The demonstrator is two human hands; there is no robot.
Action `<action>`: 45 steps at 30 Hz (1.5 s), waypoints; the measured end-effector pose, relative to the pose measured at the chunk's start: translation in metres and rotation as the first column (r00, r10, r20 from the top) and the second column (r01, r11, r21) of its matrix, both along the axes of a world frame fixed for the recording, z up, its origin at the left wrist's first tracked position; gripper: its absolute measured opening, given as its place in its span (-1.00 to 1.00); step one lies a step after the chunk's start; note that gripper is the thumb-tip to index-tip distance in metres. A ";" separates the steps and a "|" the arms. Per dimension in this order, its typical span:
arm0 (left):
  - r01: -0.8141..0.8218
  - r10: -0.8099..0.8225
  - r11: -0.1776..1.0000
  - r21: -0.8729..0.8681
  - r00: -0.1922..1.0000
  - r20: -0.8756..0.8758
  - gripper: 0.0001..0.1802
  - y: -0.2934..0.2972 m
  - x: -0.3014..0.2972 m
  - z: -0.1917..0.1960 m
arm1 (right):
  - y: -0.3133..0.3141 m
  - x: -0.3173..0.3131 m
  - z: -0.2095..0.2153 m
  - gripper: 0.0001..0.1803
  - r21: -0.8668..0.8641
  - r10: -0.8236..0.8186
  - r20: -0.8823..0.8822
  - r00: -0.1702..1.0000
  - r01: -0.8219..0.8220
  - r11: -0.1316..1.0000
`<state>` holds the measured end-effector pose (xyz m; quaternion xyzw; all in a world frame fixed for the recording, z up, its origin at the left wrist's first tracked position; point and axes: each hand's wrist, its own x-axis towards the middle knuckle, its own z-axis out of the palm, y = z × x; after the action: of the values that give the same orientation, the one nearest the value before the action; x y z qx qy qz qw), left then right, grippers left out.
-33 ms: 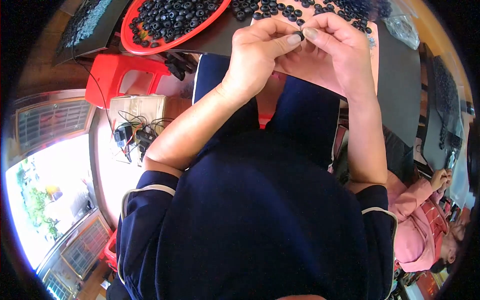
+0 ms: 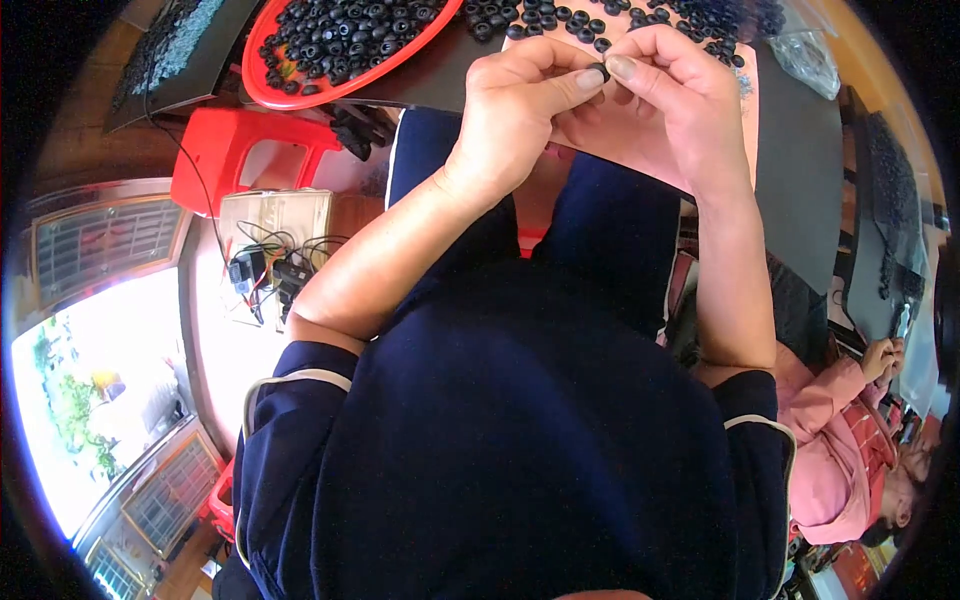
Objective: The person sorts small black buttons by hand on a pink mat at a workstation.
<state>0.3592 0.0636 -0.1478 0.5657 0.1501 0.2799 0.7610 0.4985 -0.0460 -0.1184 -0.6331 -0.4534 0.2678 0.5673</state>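
Between the thumb and fingers of my left hand (image 2: 515, 110) a small round black piece (image 2: 599, 71) is pinched. My right hand (image 2: 695, 115) is closed too, its thumb and forefinger pressed together against the right side of that piece. Whatever those right fingertips hold is too small or hidden to make out. Both hands are raised over a pale pink board (image 2: 650, 150) at the table's near edge. Loose round black pieces (image 2: 575, 22), several with a hole, lie just beyond my fingertips.
A red basin (image 2: 262, 85) heaped with black pieces stands at the left on the dark table (image 2: 800, 180). Clear plastic bags (image 2: 805, 65) lie at the far right. Left are a red stool (image 2: 205, 160) and a cardboard box with cables (image 2: 290, 215). Another person in pink (image 2: 830, 480) sits at right.
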 end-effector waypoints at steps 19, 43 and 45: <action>-0.036 0.036 0.999 -0.004 0.997 -0.074 -0.90 -0.005 -0.002 0.010 | 0.004 -0.019 0.002 -0.92 0.191 -0.221 0.615 0.757 0.129 0.973; -0.102 0.103 0.976 -0.194 0.995 -0.005 -0.90 -0.002 0.001 0.006 | 0.011 -0.039 0.004 -0.83 0.154 -0.246 0.467 0.849 0.195 0.968; -0.128 0.133 0.973 -0.195 0.991 0.016 -0.91 -0.003 0.004 0.001 | 0.015 -0.041 -0.006 -0.79 0.236 -0.310 0.515 0.799 0.215 0.948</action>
<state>0.3632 0.0603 -0.1471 0.4739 0.2023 0.3217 0.7944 0.4580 -0.0314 -0.1241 -0.6902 -0.5241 -0.0436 0.4969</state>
